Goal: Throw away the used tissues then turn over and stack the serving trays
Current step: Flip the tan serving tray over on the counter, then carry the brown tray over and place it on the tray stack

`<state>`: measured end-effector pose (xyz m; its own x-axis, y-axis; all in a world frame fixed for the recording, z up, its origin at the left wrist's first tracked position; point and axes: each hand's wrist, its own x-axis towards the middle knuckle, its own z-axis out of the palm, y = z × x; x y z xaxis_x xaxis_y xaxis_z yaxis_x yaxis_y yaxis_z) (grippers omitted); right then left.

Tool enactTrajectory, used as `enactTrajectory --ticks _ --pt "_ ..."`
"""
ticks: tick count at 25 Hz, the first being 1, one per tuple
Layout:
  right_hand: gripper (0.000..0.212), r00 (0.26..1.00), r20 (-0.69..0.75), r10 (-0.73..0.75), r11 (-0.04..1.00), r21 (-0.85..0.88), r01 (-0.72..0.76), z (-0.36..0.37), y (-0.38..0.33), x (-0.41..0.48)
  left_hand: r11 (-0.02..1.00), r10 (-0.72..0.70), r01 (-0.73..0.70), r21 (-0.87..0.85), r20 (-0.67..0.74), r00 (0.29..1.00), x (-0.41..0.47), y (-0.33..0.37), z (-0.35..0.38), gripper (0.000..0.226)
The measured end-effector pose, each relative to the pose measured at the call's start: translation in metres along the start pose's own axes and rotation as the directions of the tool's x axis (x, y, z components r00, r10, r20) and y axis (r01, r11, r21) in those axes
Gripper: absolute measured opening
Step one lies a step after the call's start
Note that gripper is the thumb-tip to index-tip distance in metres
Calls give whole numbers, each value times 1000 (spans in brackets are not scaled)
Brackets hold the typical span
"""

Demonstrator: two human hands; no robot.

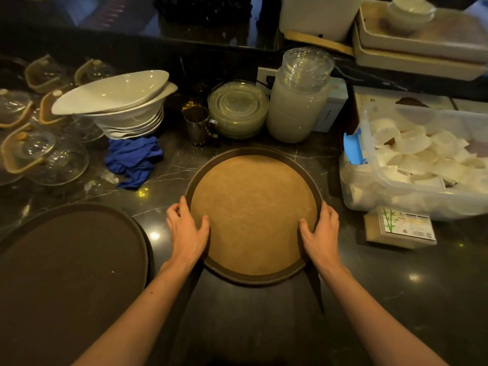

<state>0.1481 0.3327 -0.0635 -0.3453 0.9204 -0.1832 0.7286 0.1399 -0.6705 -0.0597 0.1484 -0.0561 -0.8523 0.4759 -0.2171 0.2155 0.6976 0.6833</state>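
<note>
Round serving tray: tan inner surface facing up, dark raised rim, lying at the middle of the dark marbled desk, near edge jutting past the desk's front edge.
Left hand: grip closed on the tray's left rim, thumb on the tan surface, fingers curled over the outside of the rim.
Right hand: grip closed on the tray's right rim, thumb on the tan surface, fingers wrapped round the outside.
Second tray: large, dark, flat on the desk at the near left, apart from the first.
Blue cloth: crumpled, just beyond the held tray's left side.
White dishes: stacked, behind the cloth.
Metal jug: small, between the dishes and a stack of glass plates.
Glass bowls: tall stack, right of the plates.
Clear plastic bin: far right, filled with white paper pieces, blue latch at its left end.
Small labelled box: in front of the bin.
Glass teapots: far left.
</note>
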Motion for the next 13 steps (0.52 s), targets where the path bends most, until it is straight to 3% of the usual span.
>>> enactTrajectory --ticks 4,13 --pt "62 985 27 -169 986 5 169 -7 -1 -31 995 49 -49 -92 -5 999 -28 0 -14 69" --pt "50 858 196 -474 880 74 469 35 -42 -94 993 113 -115 -4 -161 981 -104 -55 -66 43"
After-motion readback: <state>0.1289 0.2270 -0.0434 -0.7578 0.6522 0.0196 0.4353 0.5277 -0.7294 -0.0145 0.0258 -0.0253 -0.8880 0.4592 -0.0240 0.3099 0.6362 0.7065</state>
